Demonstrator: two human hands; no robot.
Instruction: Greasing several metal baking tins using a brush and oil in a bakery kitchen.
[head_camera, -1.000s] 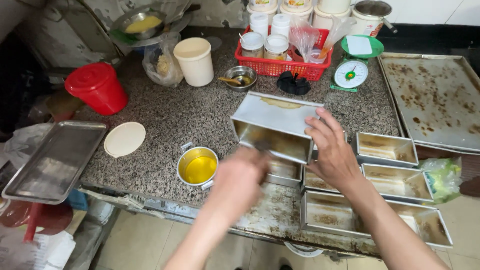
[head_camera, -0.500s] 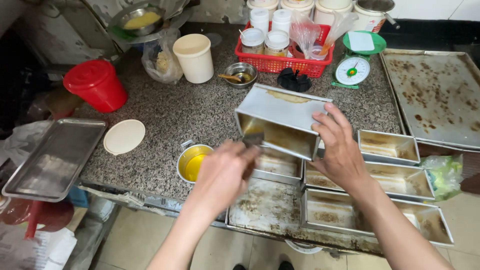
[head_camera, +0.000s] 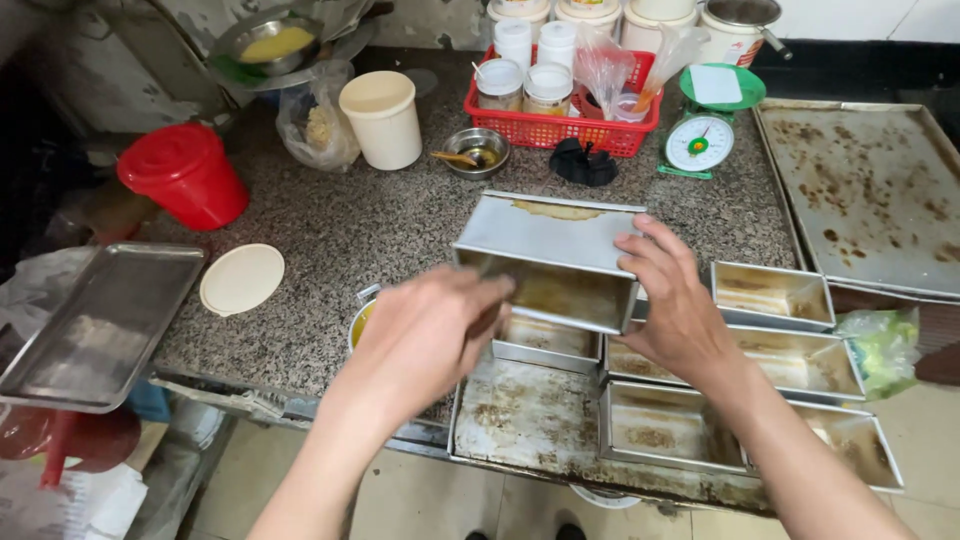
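My right hand (head_camera: 675, 300) grips the right end of a metal loaf tin (head_camera: 555, 235), which is tipped on its side with its opening toward me. The fingers of my left hand (head_camera: 430, 330) are closed on a brush (head_camera: 492, 318) at the mouth of that tin; the hand hides most of the brush. Under my left hand sits a small metal bowl of yellow liquid (head_camera: 358, 322), with only its left rim showing.
Several empty loaf tins (head_camera: 770, 295) stand on a stained baking tray (head_camera: 530, 415) at the counter's front edge. A large baking sheet (head_camera: 870, 190) lies at right. Behind are a red basket (head_camera: 560, 128), a scale (head_camera: 705, 140), a cream cup (head_camera: 385, 120), a red bucket (head_camera: 185, 175) and a white lid (head_camera: 242, 278).
My left hand has come up from over the yellow bowl to the open side of the tin. My right hand has kept hold of the tin, which is tipped a little further.
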